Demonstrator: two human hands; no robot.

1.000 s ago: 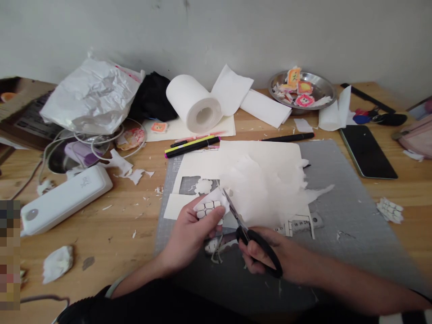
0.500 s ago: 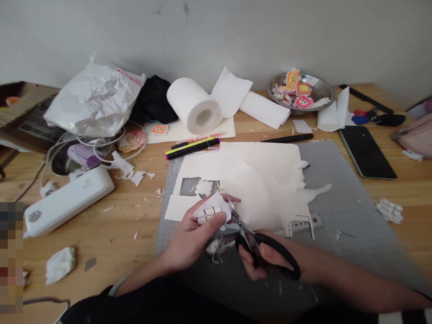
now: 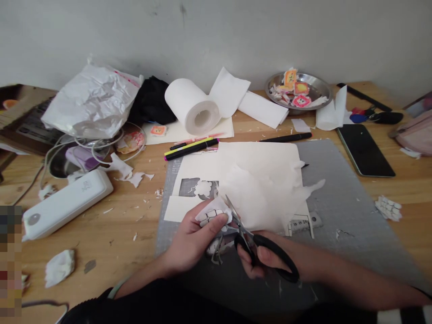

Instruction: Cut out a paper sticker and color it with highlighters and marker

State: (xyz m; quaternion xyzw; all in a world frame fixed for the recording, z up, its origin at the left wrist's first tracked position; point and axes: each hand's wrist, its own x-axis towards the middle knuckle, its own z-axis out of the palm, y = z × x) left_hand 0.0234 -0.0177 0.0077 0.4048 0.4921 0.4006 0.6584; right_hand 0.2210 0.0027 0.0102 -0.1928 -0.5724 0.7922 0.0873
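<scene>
Between its thumb and fingers my left hand (image 3: 194,236) pinches a small piece of white paper (image 3: 208,215) drawn with black rounded cells. My right hand (image 3: 266,256) has its fingers through the black handles of the scissors (image 3: 248,236). The blades are slightly parted and lie against the right edge of the paper piece. Beneath both hands are a grey cutting mat (image 3: 340,189) and a cream card (image 3: 259,150) with torn white paper (image 3: 249,193) on it. Part of a steel ruler (image 3: 305,223) shows near my right hand.
A tissue roll (image 3: 192,105), several markers (image 3: 192,148) and a metal plate of coloured paper cutouts (image 3: 319,94) stand at the back. A phone (image 3: 366,150) lies right, a white power bank (image 3: 67,204) left. A crumpled plastic bag (image 3: 91,101) sits beside a cardboard box (image 3: 27,110).
The scissor blades look a little more parted at the paper's edge. The drawn paper piece has tilted slightly in my left hand, and the camera view has shifted a little.
</scene>
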